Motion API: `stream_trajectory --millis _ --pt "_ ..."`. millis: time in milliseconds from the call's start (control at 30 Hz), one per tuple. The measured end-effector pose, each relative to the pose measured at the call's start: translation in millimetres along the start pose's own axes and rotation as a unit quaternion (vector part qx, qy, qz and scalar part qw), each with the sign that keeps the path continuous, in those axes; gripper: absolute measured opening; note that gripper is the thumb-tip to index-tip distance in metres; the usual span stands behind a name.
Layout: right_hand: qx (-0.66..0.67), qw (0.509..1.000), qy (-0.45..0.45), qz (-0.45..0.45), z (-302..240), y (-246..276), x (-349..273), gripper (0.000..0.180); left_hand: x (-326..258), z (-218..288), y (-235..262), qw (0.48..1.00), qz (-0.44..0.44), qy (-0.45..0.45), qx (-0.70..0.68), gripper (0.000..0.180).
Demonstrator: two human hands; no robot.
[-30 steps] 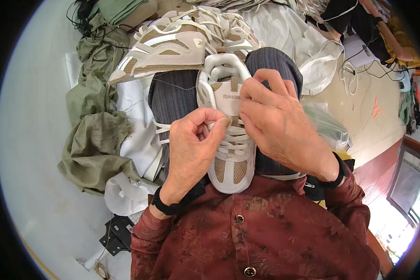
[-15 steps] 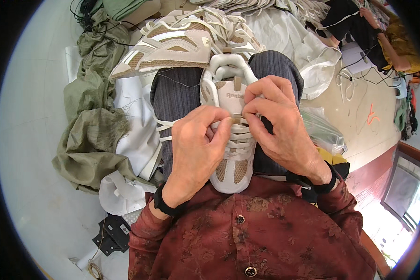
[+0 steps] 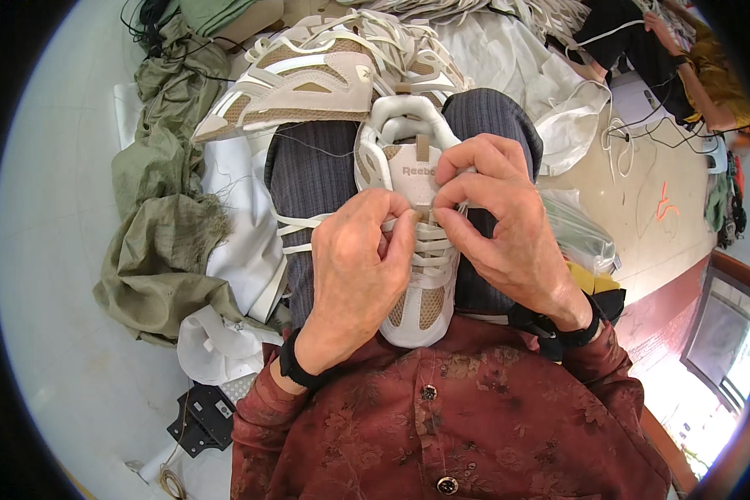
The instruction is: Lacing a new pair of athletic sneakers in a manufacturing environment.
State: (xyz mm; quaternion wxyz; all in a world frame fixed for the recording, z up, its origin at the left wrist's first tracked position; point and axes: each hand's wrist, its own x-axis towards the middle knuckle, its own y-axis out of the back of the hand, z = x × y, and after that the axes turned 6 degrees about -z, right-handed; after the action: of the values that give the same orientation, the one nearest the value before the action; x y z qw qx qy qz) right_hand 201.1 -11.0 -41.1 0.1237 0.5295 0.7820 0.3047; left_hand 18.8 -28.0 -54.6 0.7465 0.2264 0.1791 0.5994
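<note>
A white and beige sneaker lies on my lap between my knees, its toe toward me and its collar away. My left hand is closed in a pinch at the left eyelet row, just below the tongue. Facing it, my right hand pinches at the right eyelet row, thumb and forefinger together. Both appear to hold the white shoelace, though the fingertips hide most of the gripped part. Loose lace trails left over my thigh, and the lower rows cross the shoe.
Unsoled shoe uppers with loose laces are piled beyond my knees. Olive cloth and white cloth lie at the left. A clear plastic bag is beside my right knee. Another person's arm shows at the far right, near cables.
The sneaker has tilted slightly, its toe shifting a little to the right. My left hand has turned a bit and moved marginally right; both pinches stay at the eyelets.
</note>
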Motion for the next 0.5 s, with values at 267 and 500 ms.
stream_trajectory --millis 267,500 --pt "0.01 1.0 0.002 -0.002 1 1 1 0.012 -1 4 9 0.998 -0.033 0.022 -0.048 0.005" --pt "-0.043 0.998 0.044 0.01 3 3 -2 0.014 -5 2 18 0.994 -0.033 0.049 -0.088 0.012"
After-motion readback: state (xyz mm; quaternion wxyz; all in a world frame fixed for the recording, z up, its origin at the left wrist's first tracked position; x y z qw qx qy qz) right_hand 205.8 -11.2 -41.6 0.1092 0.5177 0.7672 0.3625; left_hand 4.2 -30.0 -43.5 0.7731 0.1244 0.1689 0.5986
